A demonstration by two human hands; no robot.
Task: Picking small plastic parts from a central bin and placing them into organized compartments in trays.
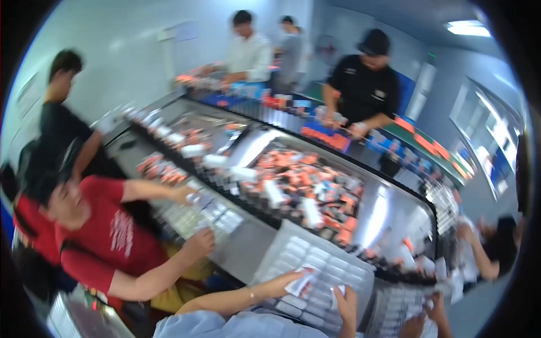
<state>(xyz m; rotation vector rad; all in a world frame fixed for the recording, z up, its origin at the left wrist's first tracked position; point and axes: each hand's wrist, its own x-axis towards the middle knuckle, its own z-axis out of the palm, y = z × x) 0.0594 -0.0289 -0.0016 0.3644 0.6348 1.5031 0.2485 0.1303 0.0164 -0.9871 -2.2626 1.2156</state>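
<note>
My left hand [282,283], with a band at its wrist, is closed on a small white packet [300,281] that has some orange on it. My right hand [346,307] is closed on a small white piece [338,293], too blurred to name. Both hands are over a translucent plastic tray [360,269] divided into many compartments. White pieces seem to fill several of them, though blur hides their kind.
Beyond the tray lies a metal table with a heap of orange, grey and white small packs [307,188], ringed by a dark conveyor [262,211]. A co-worker in a red shirt [121,231] works at left. Another person's hands [431,315] are at lower right.
</note>
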